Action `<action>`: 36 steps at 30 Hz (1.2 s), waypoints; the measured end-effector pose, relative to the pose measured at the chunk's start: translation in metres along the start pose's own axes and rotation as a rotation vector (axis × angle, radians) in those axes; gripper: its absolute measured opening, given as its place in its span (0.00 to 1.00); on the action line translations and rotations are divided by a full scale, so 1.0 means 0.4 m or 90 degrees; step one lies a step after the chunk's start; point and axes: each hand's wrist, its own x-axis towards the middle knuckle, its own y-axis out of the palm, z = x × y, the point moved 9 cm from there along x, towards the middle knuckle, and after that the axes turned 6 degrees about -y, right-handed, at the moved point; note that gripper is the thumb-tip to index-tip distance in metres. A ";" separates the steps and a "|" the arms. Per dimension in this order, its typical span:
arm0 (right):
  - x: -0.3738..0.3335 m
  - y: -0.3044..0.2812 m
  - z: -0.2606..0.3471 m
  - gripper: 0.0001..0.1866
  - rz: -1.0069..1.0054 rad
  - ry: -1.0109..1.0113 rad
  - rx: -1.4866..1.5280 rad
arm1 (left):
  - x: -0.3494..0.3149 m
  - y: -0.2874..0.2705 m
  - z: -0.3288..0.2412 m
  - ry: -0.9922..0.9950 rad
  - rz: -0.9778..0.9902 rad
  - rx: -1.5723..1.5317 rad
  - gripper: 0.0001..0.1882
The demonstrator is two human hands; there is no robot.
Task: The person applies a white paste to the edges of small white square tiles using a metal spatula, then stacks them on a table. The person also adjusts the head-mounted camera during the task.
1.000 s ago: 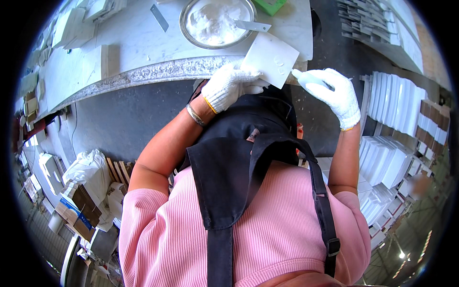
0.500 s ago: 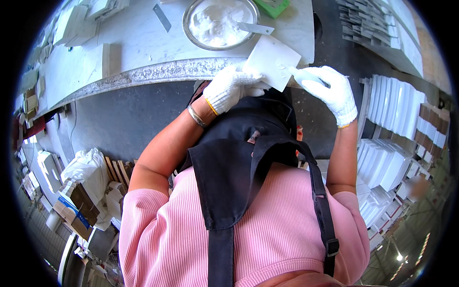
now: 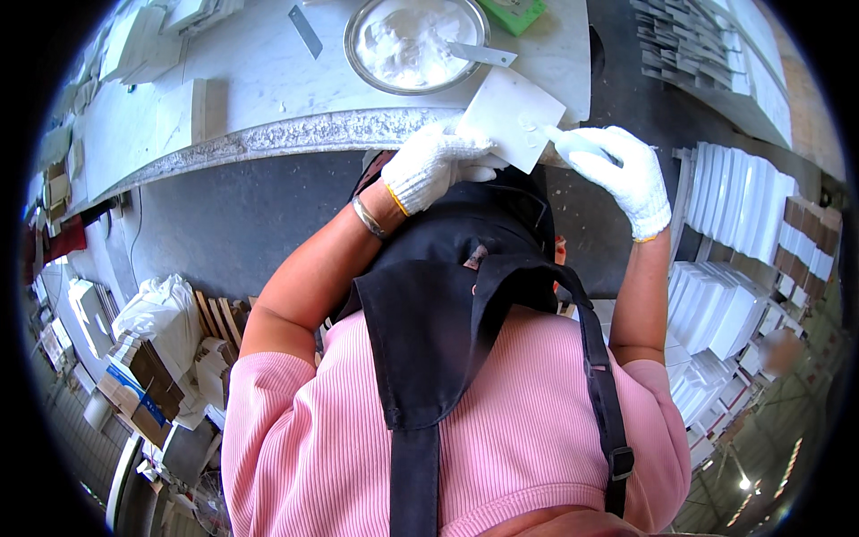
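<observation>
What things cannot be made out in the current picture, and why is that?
Head view: gripped end of the pale pointed object, covered by the right hand.
Head view: underside of the white tile, turned away from view.
Head view: far rim of the metal bowl, cut off by the top edge.
Head view: far part of the green box, cut off there too.

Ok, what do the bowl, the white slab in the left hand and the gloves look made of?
Bowl: probably polished metal; its rim gleams silvery.
White slab: perhaps stone or ceramic, fairly smooth; it looks flat and rigid, but the exact material can't be told.
Gloves: likely knitted cotton or a blend, matte; the knit texture shows.
</observation>
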 end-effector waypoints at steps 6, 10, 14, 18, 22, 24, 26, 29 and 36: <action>0.001 0.004 0.002 0.17 0.016 -0.011 -0.012 | -0.001 -0.002 0.001 0.001 -0.008 0.005 0.16; 0.002 0.006 0.006 0.17 0.012 -0.013 -0.014 | -0.003 -0.001 0.001 -0.004 -0.010 0.003 0.16; 0.004 0.007 0.004 0.17 0.024 -0.006 -0.020 | -0.001 -0.003 0.003 -0.005 -0.011 0.005 0.16; 0.001 0.007 -0.004 0.17 0.019 0.012 -0.006 | -0.003 0.000 -0.001 -0.003 -0.015 0.002 0.16; 0.000 -0.002 -0.007 0.17 0.009 0.038 0.036 | -0.005 0.005 -0.004 -0.001 -0.004 0.003 0.16; -0.002 -0.007 -0.016 0.17 0.000 0.073 0.089 | -0.004 0.002 0.000 -0.001 -0.006 -0.005 0.16; -0.006 -0.018 -0.030 0.18 -0.026 0.104 0.159 | -0.002 -0.001 0.000 -0.001 -0.006 -0.007 0.16; 0.006 -0.034 -0.055 0.18 -0.065 0.131 0.246 | -0.003 0.003 0.000 -0.001 -0.001 -0.008 0.16; 0.233 -0.084 -0.027 0.19 -0.134 -0.057 0.401 | -0.002 -0.005 0.009 -0.007 -0.026 0.026 0.16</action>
